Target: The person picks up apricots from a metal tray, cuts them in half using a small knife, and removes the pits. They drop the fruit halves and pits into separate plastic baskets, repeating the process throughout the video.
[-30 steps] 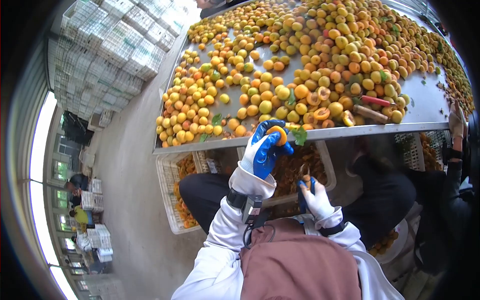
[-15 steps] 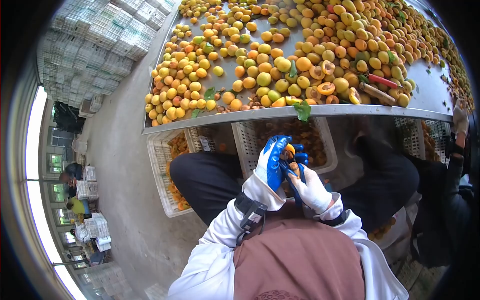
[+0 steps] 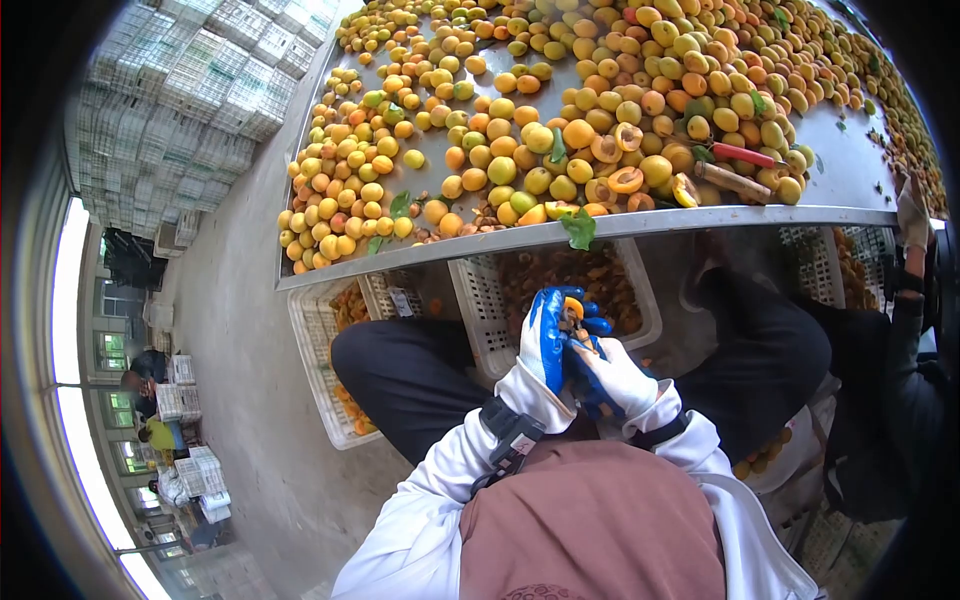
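My left hand [image 3: 545,338], in a white glove with blue coating, is closed around a cut apricot [image 3: 573,308], whose orange flesh shows between the fingers. Pressed against it is my right hand [image 3: 612,372], gloved the same way and curled closed. A small brownish thing shows between the two hands, too hidden to name. Both hands are held over my lap, just in front of a white crate [image 3: 474,310] with apricot pieces in it. Many whole apricots [image 3: 500,170] and a few cut ones lie on the metal table [image 3: 450,247] beyond.
A red-handled tool [image 3: 742,155] and a wooden handle [image 3: 733,182] lie among the apricots near the table edge. Another crate [image 3: 312,345] stands by my left knee. At right is a co-worker's gloved hand [image 3: 912,215]. Stacked crates [image 3: 170,130] rise at far left.
My hands stay together, slightly lower in view, and the right hand has turned in closer against the left. The whole view has shifted a little.
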Demonstrator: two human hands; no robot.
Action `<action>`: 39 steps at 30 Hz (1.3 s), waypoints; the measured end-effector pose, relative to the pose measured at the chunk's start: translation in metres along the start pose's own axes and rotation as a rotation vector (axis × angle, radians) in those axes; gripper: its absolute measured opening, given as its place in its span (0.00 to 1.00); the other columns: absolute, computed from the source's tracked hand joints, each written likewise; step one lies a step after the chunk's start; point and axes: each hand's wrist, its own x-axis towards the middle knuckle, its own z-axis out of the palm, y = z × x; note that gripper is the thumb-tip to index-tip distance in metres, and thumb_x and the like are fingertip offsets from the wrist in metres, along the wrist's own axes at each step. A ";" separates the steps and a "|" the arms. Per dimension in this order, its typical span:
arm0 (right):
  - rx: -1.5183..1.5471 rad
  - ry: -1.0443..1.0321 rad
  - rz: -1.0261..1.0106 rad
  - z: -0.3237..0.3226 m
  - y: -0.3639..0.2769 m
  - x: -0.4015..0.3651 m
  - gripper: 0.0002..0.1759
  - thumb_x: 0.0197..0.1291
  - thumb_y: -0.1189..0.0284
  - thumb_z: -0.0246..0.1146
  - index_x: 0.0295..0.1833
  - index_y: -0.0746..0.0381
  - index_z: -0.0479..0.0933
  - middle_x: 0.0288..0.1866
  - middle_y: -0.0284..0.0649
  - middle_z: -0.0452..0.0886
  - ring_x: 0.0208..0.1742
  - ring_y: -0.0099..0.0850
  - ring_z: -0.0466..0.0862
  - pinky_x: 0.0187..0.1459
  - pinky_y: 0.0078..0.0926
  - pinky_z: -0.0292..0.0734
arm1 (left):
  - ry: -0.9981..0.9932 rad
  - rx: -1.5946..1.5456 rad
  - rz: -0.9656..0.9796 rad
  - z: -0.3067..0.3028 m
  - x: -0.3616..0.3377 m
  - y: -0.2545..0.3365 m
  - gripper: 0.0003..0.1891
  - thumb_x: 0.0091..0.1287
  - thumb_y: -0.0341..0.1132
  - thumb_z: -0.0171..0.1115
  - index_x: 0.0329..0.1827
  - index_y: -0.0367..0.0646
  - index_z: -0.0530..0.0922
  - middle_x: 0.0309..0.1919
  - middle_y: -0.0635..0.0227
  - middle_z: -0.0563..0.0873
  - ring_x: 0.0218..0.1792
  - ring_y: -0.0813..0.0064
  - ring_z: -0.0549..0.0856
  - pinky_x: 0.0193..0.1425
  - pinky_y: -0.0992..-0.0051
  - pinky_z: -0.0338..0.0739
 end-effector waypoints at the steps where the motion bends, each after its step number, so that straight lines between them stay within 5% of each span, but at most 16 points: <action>1: 0.123 -0.029 0.040 -0.002 -0.002 -0.002 0.13 0.77 0.61 0.58 0.53 0.60 0.78 0.35 0.29 0.80 0.30 0.20 0.79 0.31 0.19 0.73 | -0.003 0.002 -0.003 0.000 0.000 0.000 0.20 0.79 0.49 0.52 0.57 0.41 0.77 0.47 0.53 0.84 0.41 0.54 0.87 0.41 0.58 0.86; 6: 0.175 0.013 0.065 -0.005 -0.001 -0.006 0.13 0.75 0.57 0.60 0.45 0.56 0.77 0.26 0.26 0.72 0.22 0.17 0.70 0.23 0.17 0.63 | -0.118 0.102 -0.087 -0.007 0.004 0.011 0.23 0.80 0.53 0.49 0.59 0.42 0.77 0.49 0.49 0.86 0.44 0.55 0.89 0.50 0.56 0.87; 10: 0.064 -0.011 0.072 -0.014 0.021 0.005 0.14 0.76 0.60 0.59 0.49 0.60 0.77 0.29 0.28 0.76 0.25 0.20 0.74 0.27 0.20 0.70 | -0.209 0.016 -0.268 -0.020 0.014 0.028 0.26 0.80 0.55 0.48 0.57 0.38 0.78 0.48 0.47 0.86 0.46 0.53 0.89 0.51 0.54 0.86; 12: -0.480 0.112 -0.291 -0.012 0.042 0.017 0.16 0.75 0.63 0.59 0.54 0.66 0.77 0.35 0.37 0.83 0.34 0.29 0.82 0.38 0.30 0.79 | -0.206 -0.039 -0.249 -0.027 0.022 0.016 0.26 0.80 0.55 0.48 0.52 0.37 0.80 0.43 0.50 0.88 0.44 0.52 0.89 0.50 0.55 0.87; 13: -0.693 0.185 -0.202 0.000 0.020 0.007 0.17 0.74 0.67 0.59 0.58 0.69 0.76 0.44 0.48 0.86 0.44 0.39 0.85 0.50 0.36 0.79 | -0.180 0.015 -0.207 -0.023 0.018 0.015 0.25 0.80 0.54 0.48 0.52 0.37 0.79 0.42 0.48 0.88 0.44 0.51 0.89 0.51 0.54 0.86; 16: -0.792 0.312 -0.226 0.013 0.015 0.004 0.16 0.73 0.69 0.60 0.57 0.69 0.76 0.46 0.54 0.85 0.46 0.42 0.86 0.50 0.38 0.80 | -0.120 0.019 -0.168 -0.012 0.011 0.007 0.23 0.79 0.52 0.50 0.50 0.37 0.80 0.38 0.50 0.88 0.41 0.52 0.88 0.48 0.57 0.85; 21: -0.574 0.219 -0.208 -0.002 0.030 0.012 0.19 0.72 0.66 0.61 0.58 0.71 0.76 0.45 0.53 0.86 0.48 0.44 0.87 0.52 0.39 0.79 | 0.013 0.037 -0.087 -0.003 0.011 0.000 0.22 0.77 0.52 0.56 0.44 0.39 0.81 0.32 0.56 0.86 0.34 0.60 0.88 0.39 0.65 0.84; 28: -0.245 0.157 -0.090 -0.007 0.011 0.000 0.19 0.75 0.66 0.59 0.62 0.68 0.75 0.49 0.39 0.84 0.49 0.27 0.82 0.51 0.28 0.78 | -0.040 0.188 0.077 0.009 0.012 0.006 0.20 0.77 0.50 0.56 0.42 0.39 0.81 0.30 0.59 0.85 0.29 0.63 0.87 0.31 0.68 0.83; 30: -0.090 -0.063 0.067 -0.022 0.012 0.002 0.20 0.75 0.66 0.59 0.66 0.66 0.73 0.53 0.37 0.83 0.52 0.26 0.81 0.54 0.26 0.77 | -0.053 0.092 -0.020 0.014 0.003 0.011 0.20 0.77 0.49 0.55 0.41 0.39 0.80 0.30 0.58 0.84 0.29 0.62 0.87 0.34 0.66 0.85; 32: -0.003 -0.064 -0.025 -0.019 0.020 0.003 0.20 0.75 0.66 0.59 0.66 0.66 0.73 0.53 0.36 0.81 0.53 0.24 0.80 0.57 0.23 0.75 | -0.080 0.032 -0.102 0.020 -0.003 0.017 0.19 0.78 0.47 0.53 0.40 0.39 0.80 0.29 0.58 0.83 0.30 0.60 0.87 0.39 0.62 0.87; 38: 0.085 -0.161 -0.128 -0.018 0.024 0.001 0.28 0.76 0.65 0.59 0.75 0.63 0.63 0.60 0.35 0.75 0.59 0.23 0.76 0.59 0.22 0.74 | -0.077 0.130 0.042 0.014 0.001 0.008 0.21 0.78 0.46 0.50 0.33 0.37 0.77 0.25 0.59 0.80 0.26 0.64 0.83 0.51 0.53 0.86; 39: 0.188 -0.183 -0.055 -0.018 0.023 0.001 0.29 0.74 0.64 0.61 0.75 0.60 0.63 0.56 0.35 0.78 0.52 0.24 0.79 0.52 0.22 0.77 | -0.133 0.121 0.031 0.013 0.002 0.008 0.21 0.78 0.46 0.50 0.33 0.37 0.77 0.24 0.60 0.80 0.26 0.65 0.82 0.53 0.52 0.85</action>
